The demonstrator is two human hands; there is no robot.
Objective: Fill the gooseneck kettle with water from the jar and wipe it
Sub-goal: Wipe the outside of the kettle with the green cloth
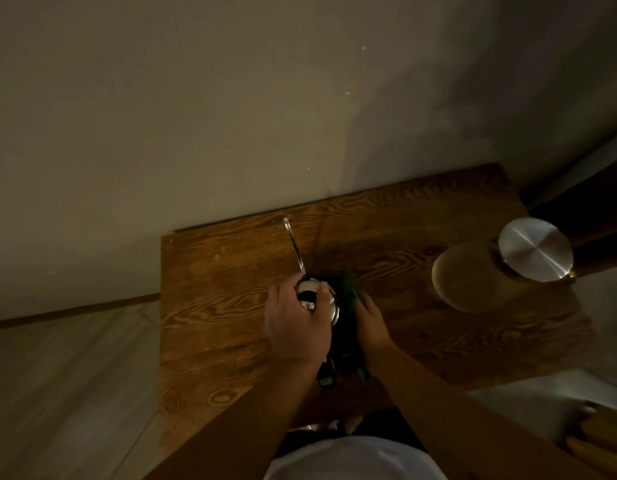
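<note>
A shiny steel gooseneck kettle (329, 304) stands mid-table, its thin spout (294, 244) pointing away toward the wall. My left hand (297, 325) grips the kettle's top, fingers around the dark lid knob. My right hand (369, 318) presses a dark green cloth (348, 287) against the kettle's right side. The kettle's black handle (326, 375) pokes out toward me between my forearms. The glass jar (473, 275) with a round metal lid (535, 249) stands at the table's right side, apart from both hands.
The wooden table (231, 306) stands against a pale wall. Its left and front edges drop to a light floor. Yellowish objects (594, 441) lie at the bottom right, off the table.
</note>
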